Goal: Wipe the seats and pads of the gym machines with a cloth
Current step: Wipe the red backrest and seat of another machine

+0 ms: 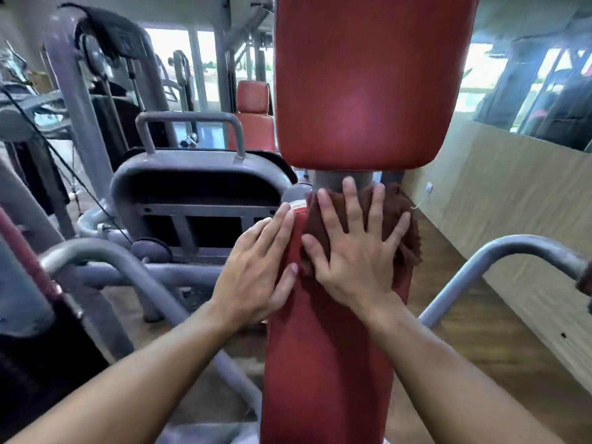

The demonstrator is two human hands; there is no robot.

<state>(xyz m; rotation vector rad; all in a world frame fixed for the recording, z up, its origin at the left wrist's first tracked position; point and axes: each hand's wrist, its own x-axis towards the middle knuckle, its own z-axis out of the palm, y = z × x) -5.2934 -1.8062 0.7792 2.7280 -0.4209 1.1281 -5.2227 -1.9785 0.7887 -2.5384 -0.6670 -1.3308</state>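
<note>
Cloth: dark red-brown rag, bunched up under the right hand, sitting at the far end of the seat.
Right hand: fingers spread wide and straight, palm flat on the cloth, pressing it down. No pinch, nothing curled round it.
Left hand: right beside the right one, fingers straight, resting on the seat's left edge, holding nothing.
Back pad: big red one, upright just past the fingertips.
Post: grey, between back pad and seat; the right fingertips seem to touch it, bit blurry.
</note>
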